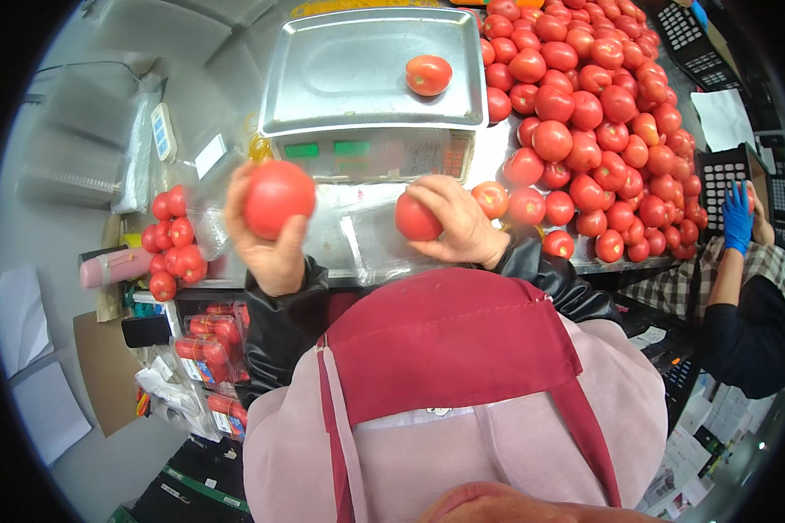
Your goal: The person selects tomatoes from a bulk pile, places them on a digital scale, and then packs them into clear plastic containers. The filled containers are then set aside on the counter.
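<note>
My left hand [268, 248] holds a large red tomato [280, 199] raised over the table, left of the scale's display. Another tomato [417, 216] is in my right hand [454, 219], low over a clear plastic tray [379, 242] near the table's front edge. Whether this tomato touches the tray, I cannot tell. Beyond my hands stands a weighing scale with a metal pan [347, 68]; one tomato [429, 74] lies on the pan's right part. A big heap of tomatoes [585, 150] covers the right side of the table, some of them close to my right hand.
Stacked clear trays [72, 137], a small tomato group [173, 242] and a pink bottle [114, 267] are at left. Packed tomatoes [212, 346] stand below the edge. At right, a co-worker's blue-gloved hand [737, 216] is at a black crate [716, 189].
</note>
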Demonstrator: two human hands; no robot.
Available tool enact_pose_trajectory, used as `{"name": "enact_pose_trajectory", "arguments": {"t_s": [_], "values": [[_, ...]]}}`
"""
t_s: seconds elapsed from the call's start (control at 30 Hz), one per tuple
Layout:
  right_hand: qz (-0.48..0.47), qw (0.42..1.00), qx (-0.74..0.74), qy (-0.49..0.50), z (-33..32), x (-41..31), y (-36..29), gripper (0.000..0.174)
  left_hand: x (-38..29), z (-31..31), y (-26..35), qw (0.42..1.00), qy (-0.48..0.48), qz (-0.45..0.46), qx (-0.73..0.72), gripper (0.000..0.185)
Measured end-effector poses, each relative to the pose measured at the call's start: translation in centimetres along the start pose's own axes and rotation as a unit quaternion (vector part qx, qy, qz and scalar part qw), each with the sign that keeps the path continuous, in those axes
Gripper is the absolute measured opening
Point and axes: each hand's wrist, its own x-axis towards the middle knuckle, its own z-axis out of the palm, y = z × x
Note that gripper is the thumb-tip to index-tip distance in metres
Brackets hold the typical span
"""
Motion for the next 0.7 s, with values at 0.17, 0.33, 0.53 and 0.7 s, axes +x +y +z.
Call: {"name": "enact_pose_trajectory", "arguments": {"t_s": [0.17,0.33,0.53,0.7], "values": [[0.046,0.999,0.014,0.018,-1.2,0.7,-0.4,0.084,0.1,-1.8,0.0,0.984,-0.065,-0.043,-0.158,0.048],[-0.004,0.997,-0.038,-0.072,-0.4,0.3,-0.5,0.081,-2.6,1.3,-1.2,0.907,-0.337,0.016,0.25,0.063],[0.01,0.999,0.002,0.047,-2.2,2.9,2.1,0.023,-5.2,2.5,-7.2,0.729,-0.471,0.156,0.472,0.073],[0.015,0.971,-0.126,0.201,-6.4,10.5,5.9,0.03,-4.1,3.7,-6.1,0.714,-0.511,0.103,0.468,0.081]]}}
